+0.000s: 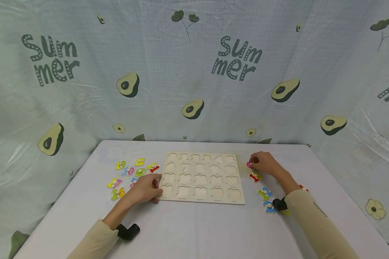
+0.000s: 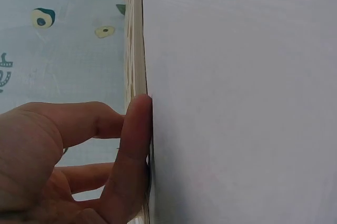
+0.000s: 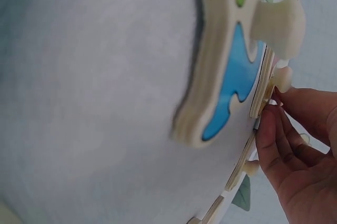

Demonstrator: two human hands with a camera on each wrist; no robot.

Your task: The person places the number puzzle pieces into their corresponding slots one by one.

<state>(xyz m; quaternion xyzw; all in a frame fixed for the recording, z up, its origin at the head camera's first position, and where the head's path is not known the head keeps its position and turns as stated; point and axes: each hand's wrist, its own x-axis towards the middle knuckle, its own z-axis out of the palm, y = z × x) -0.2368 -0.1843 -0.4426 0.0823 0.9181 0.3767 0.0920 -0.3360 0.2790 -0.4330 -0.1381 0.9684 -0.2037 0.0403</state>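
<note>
A pale wooden puzzle board (image 1: 241, 200) with rows of number-shaped recesses lies on the table. My left hand (image 1: 144, 189) grips its near left corner; in the left wrist view, a finger of that hand (image 2: 129, 155) lies along the board's edge (image 2: 138, 50). Right of the board, my right hand (image 1: 264, 162) pinches a pink puzzle piece (image 1: 248, 164), mostly hidden by the fingers. The right wrist view shows the fingertips of that hand (image 3: 300, 145) close together behind a knobbed blue and green piece (image 3: 237, 77) in the foreground.
Left of the board lie several colourful number pieces, among them a yellow 5 (image 1: 139, 162) and a yellow-red one (image 1: 153, 167). On the right, a red piece (image 1: 254, 177), a green-blue piece (image 1: 265, 193) and a blue piece (image 1: 269, 207) lie near the right forearm. A patterned curtain (image 1: 162, 72) hangs behind the table.
</note>
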